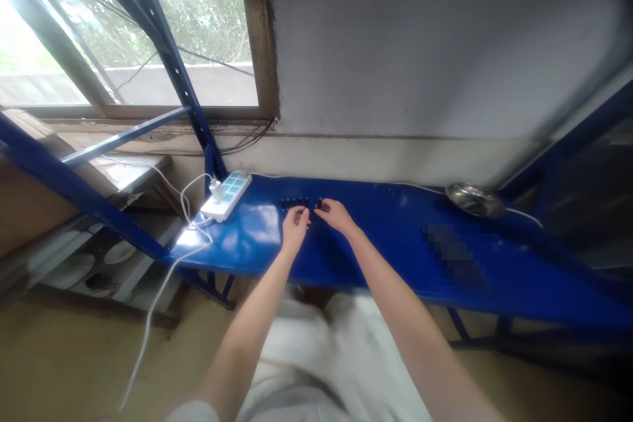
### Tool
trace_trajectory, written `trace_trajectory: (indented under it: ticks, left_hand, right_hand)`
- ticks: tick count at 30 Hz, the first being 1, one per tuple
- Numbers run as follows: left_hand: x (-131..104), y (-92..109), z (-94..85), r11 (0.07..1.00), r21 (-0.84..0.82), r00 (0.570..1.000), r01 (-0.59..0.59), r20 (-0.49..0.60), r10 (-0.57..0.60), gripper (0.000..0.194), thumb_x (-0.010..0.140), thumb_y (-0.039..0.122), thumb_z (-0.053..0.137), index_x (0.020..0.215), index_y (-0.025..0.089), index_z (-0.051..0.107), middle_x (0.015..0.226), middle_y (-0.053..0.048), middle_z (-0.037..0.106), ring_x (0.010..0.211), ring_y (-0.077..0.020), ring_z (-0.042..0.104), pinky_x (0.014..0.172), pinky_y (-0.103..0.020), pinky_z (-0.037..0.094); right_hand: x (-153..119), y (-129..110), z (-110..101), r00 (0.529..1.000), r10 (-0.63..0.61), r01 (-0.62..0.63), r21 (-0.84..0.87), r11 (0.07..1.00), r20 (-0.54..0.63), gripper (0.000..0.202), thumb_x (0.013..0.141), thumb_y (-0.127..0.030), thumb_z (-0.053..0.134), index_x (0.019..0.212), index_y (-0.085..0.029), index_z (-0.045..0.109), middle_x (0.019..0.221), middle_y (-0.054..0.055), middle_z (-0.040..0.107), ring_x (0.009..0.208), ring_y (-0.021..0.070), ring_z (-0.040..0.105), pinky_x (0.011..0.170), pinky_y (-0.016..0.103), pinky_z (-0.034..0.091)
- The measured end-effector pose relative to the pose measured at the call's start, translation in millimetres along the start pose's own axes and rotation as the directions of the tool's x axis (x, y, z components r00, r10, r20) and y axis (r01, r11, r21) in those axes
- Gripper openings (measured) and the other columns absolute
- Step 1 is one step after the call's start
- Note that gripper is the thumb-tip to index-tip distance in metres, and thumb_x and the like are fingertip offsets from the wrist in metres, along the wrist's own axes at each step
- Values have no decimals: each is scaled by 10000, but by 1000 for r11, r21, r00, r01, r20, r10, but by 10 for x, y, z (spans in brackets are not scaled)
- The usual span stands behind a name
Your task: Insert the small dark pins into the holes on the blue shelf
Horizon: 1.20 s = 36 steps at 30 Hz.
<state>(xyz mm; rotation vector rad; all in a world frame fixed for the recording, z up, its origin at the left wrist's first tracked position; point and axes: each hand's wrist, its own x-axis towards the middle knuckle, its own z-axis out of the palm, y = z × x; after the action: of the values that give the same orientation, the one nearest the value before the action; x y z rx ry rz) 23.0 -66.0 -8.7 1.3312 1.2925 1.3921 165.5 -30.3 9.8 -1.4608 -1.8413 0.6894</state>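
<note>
A row of several small black cylinders point(294, 202) stands on the blue table. Just in front of them is my left hand point(295, 229), its fingers curled inward; dark spots show among the fingers, too small to name. To the right, my right hand point(337, 216) pinches a small black piece point(320, 201) between thumb and fingers, close to the tabletop. The two hands are a short way apart, fingertips facing each other.
A white power strip point(228, 196) with a plugged-in white cable lies at the table's left end. Toward the right are a shiny metal bowl point(475, 200) and a blurred dark object point(452, 254). Tiny bits lie near the table's back edge. Blue metal posts point(190, 89) rise at the left.
</note>
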Motion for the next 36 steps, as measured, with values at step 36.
trace_trajectory:
  ticks: [36]
  left_hand:
    - [-304, 834, 187, 982, -37, 944, -186, 270, 189, 186, 759, 214, 567, 925, 182, 645, 876, -26, 632, 509, -55, 570, 520, -187, 457]
  right_hand:
    - [-795, -489, -469, 872, 369, -140, 557, 818, -322, 515, 723, -657, 463, 497, -198, 403, 441, -36, 401, 405, 82, 357, 412, 220, 299]
